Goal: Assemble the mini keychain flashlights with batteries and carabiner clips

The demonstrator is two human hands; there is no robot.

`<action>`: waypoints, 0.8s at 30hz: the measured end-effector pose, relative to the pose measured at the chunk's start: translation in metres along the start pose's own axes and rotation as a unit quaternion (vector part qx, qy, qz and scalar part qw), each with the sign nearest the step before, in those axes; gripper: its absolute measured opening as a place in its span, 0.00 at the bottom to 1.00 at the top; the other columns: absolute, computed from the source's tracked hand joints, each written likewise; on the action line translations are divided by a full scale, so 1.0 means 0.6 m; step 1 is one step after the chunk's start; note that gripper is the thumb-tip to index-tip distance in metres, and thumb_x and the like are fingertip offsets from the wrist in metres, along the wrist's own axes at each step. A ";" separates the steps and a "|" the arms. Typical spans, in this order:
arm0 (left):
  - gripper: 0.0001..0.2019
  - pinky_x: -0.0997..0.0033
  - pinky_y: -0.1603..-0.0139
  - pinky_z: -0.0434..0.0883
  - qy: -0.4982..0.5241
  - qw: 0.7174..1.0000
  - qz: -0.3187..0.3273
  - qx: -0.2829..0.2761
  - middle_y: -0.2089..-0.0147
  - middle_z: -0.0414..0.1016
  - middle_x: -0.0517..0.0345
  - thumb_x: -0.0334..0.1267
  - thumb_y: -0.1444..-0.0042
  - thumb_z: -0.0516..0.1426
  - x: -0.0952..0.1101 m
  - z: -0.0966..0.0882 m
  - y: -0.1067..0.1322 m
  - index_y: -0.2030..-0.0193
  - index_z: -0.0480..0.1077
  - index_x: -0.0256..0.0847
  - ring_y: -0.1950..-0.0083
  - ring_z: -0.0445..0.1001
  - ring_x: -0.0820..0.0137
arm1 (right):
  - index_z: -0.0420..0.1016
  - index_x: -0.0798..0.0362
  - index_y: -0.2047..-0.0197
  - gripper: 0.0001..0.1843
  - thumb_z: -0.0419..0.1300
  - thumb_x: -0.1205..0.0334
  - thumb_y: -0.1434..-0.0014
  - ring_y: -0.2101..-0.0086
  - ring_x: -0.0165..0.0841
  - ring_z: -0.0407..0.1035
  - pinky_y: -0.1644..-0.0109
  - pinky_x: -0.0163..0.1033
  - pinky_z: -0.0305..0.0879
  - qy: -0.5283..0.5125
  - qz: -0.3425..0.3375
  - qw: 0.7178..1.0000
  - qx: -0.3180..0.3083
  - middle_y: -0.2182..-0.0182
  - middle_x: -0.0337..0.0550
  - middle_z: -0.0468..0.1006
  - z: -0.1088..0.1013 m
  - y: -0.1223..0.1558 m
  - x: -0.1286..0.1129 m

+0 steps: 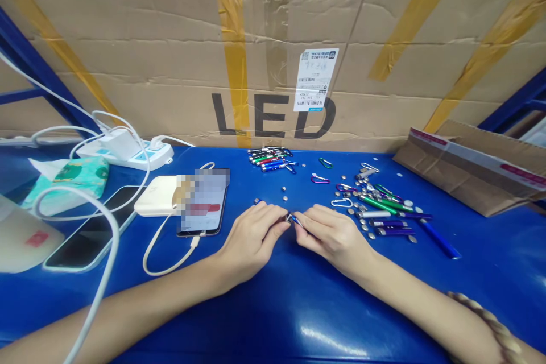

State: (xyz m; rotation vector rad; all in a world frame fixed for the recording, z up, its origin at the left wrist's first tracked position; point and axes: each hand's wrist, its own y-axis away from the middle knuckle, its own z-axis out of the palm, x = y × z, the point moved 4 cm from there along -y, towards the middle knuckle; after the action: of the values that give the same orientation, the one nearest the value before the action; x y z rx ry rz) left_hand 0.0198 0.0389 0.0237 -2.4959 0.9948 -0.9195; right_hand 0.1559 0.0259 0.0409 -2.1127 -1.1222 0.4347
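Observation:
My left hand and my right hand meet at the middle of the blue table. Between their fingertips is a small metal keychain torch with a blue body, partly hidden, and a small ring or clip at its end. A blue tip shows behind my left hand. Button cells lie just ahead. Farther right is a heap of coloured torches, carabiners and button cells. Several finished torches lie at the far side.
To the left lie a phone on a power bank, a second phone, a tissue pack, a power strip with charger and white cables. A cardboard box printed LED stands behind the table, with a cardboard flap at right.

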 end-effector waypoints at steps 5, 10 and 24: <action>0.08 0.66 0.54 0.64 0.022 1.000 -0.003 0.011 0.67 0.71 0.59 0.36 0.38 0.45 0.005 -0.008 0.000 0.62 0.64 0.40 0.66 0.68 0.70 | 0.72 0.67 0.57 0.12 0.51 0.68 0.39 0.72 0.29 0.61 0.69 0.33 0.65 0.010 0.018 1.000 -0.009 0.74 0.46 0.71 -0.009 -0.004 0.000; 0.10 0.67 0.56 0.65 0.032 0.999 -0.029 0.003 0.70 0.69 0.60 0.37 0.38 0.44 0.006 -0.011 -0.003 0.66 0.63 0.40 0.68 0.66 0.71 | 0.63 0.63 0.44 0.20 0.49 0.66 0.37 0.67 0.30 0.61 0.65 0.34 0.67 -0.005 0.060 0.997 -0.040 0.67 0.48 0.70 -0.010 -0.003 0.008; 0.08 0.71 0.62 0.64 0.142 0.986 -0.083 -0.003 0.69 0.69 0.60 0.39 0.38 0.45 -0.009 -0.009 -0.003 0.61 0.64 0.42 0.65 0.67 0.71 | 0.69 0.56 0.47 0.19 0.57 0.67 0.42 0.70 0.24 0.66 0.64 0.30 0.66 -0.223 0.183 0.957 -0.034 0.70 0.40 0.71 -0.004 -0.001 0.022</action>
State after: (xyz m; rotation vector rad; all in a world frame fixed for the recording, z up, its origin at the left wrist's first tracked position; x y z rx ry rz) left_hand 0.0140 0.0434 0.0264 -2.5305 0.8775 -1.3554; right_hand 0.1643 0.0357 0.0437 -2.3573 -0.9863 1.1058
